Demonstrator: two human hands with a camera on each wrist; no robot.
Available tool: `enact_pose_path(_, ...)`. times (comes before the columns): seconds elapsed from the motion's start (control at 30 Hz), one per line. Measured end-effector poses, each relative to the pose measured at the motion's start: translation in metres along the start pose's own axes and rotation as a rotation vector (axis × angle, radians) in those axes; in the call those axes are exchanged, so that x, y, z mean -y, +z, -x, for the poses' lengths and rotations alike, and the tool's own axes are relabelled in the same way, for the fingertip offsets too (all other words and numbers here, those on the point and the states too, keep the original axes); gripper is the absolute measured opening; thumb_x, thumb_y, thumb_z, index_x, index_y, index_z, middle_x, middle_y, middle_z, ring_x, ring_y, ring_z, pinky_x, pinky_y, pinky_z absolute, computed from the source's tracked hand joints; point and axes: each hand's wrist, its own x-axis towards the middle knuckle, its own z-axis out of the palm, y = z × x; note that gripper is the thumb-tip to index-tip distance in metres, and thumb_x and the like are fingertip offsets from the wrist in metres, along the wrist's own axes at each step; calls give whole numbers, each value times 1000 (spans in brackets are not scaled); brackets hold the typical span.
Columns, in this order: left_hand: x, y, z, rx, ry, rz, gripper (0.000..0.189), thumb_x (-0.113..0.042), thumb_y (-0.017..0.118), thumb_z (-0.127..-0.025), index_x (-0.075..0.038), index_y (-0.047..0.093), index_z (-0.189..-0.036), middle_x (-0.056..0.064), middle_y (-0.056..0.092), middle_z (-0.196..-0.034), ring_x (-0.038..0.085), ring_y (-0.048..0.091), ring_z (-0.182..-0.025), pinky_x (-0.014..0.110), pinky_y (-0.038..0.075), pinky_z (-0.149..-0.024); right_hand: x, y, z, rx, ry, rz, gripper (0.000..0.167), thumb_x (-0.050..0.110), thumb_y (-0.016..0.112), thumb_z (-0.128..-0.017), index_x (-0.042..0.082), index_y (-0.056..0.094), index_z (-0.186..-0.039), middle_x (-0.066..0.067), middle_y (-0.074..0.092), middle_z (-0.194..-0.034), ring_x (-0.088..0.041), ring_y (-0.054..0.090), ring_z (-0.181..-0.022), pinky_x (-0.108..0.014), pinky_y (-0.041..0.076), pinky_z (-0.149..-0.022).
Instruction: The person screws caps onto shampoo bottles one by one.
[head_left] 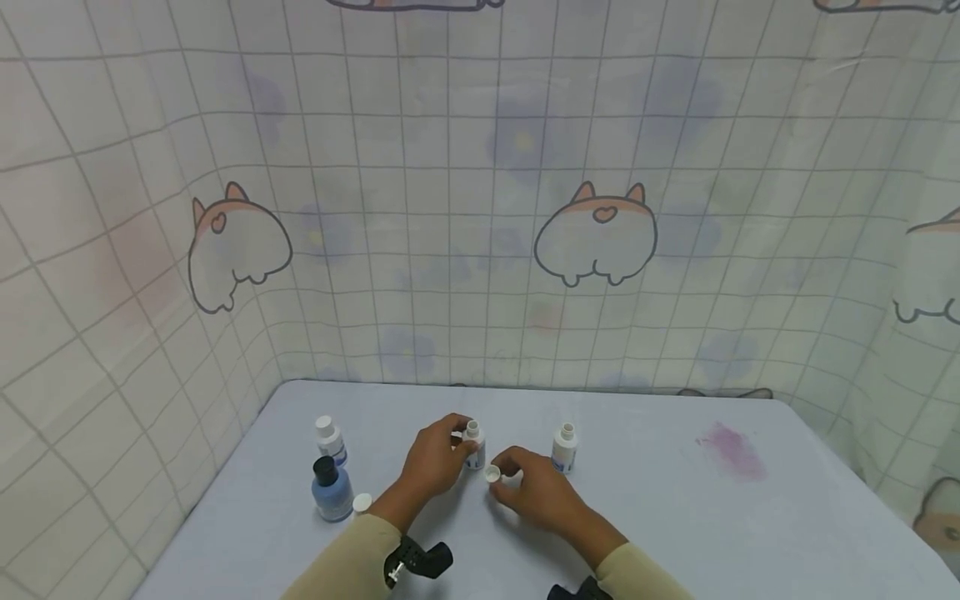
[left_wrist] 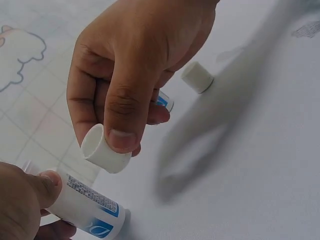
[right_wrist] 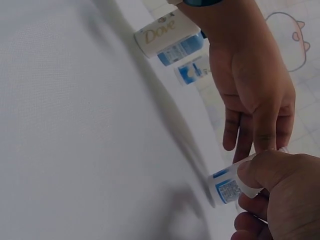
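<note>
My left hand (head_left: 435,458) grips a small white bottle (head_left: 476,455) around its side, its mouth uncovered, standing upright near the middle of the table. In the left wrist view that bottle (left_wrist: 92,205) shows a blue and white printed label. Just to its right, my right hand (head_left: 538,490) pinches a white cap (head_left: 492,474) between thumb and fingers, hollow side showing. Behind the right hand stands a second uncapped white bottle (head_left: 564,450). Another white cap (left_wrist: 197,77) rests on the table, seen in the left wrist view beyond the right hand.
At the table's left stand a capped white bottle (head_left: 331,442), a blue bottle with a black cap (head_left: 332,492) and a Dove bottle (right_wrist: 167,32), partly behind my left forearm in the head view. A pink stain (head_left: 731,450) marks the right side. Patterned curtains (head_left: 480,208) surround the table.
</note>
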Motion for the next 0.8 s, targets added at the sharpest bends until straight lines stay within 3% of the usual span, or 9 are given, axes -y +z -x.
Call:
enact_pose_path(0.27, -4, -1, 9, 26, 17, 11, 35, -18, 74, -96, -11, 65, -129, 7, 68, -123, 27, 67, -110, 41, 57, -80, 0, -12, 4, -28, 1, -2, 27, 26, 78, -91, 16, 69, -114, 5, 69, -103, -20, 65, -104, -48, 54, -88)
enact_pose_path(0.8, -11, -8, 26, 70, 64, 38, 35, -20, 74, -96, -11, 65, -129, 5, 70, -120, 26, 68, -110, 41, 58, -80, 3, -26, 11, -43, -6, 31, 26, 26, 79, -91, 17, 69, -114, 8, 69, -104, -19, 66, -103, -41, 56, -84)
